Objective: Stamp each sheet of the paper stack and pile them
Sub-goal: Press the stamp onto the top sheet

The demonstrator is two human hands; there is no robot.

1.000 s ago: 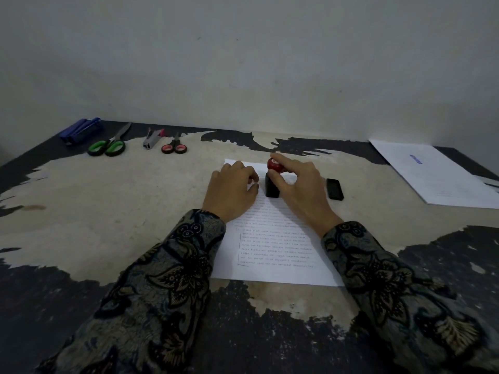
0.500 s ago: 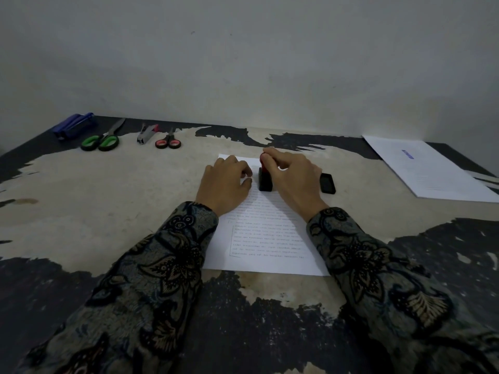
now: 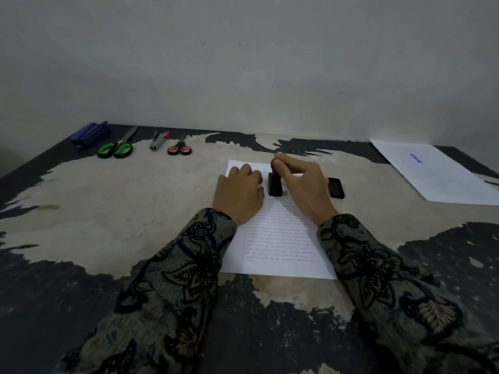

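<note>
Surface: worn table [image 3: 113, 211] with dark coating peeled to pale patches, set against a plain grey wall [image 3: 243, 63].
Sheet: printed paper sheet [image 3: 280, 244] lies flat in front of the person, between both patterned sleeves.
Stamp: black-bodied stamp with red knob [image 3: 275, 182] stands upright on the sheet's upper part.
Right hand: right hand [image 3: 305, 190] grips the stamp's red top, fingers curled round it.
Left hand: left hand [image 3: 239, 193] rests on the sheet's upper left, just beside the stamp, fingers loosely bent, holding nothing.
Ink pad: small black ink pad [image 3: 336, 187] lies right of the right hand.
Pile: stamped sheets [image 3: 442, 176] lie far right, blue mark on top.
Far left: blue stapler [image 3: 90, 133], green-handled scissors [image 3: 116, 148], staple remover [image 3: 158, 140], red-handled scissors [image 3: 179, 148].
</note>
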